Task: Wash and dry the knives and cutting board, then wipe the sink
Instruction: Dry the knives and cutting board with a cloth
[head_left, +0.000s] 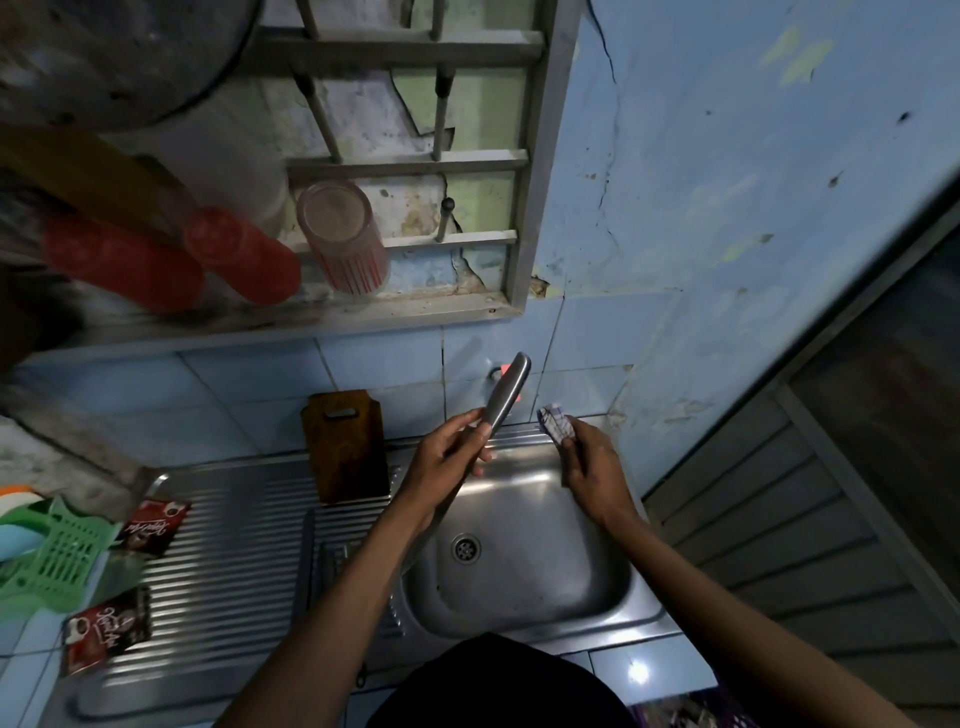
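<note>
A: Since the sink (524, 587) looks bare, how far along?
B: I'd judge drying. The cutting board (347, 447) leans at the surface's back edge; the left hand (447, 457) grips a knife (506, 395) over the basin, and the right hand (592, 467) clutches a checked cloth (555, 422).
A: Any writing?
B: Red sachets (106, 631) near the left edge; script unreadable.

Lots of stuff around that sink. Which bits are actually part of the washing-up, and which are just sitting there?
Part of the job:
knife, held in the left hand
checked cloth, gripped by the right hand
cutting board, leaning against the wall
sink

Just lying about:
two sachets on the drainboard
green basket
upturned glass and red cups on the rack
</note>
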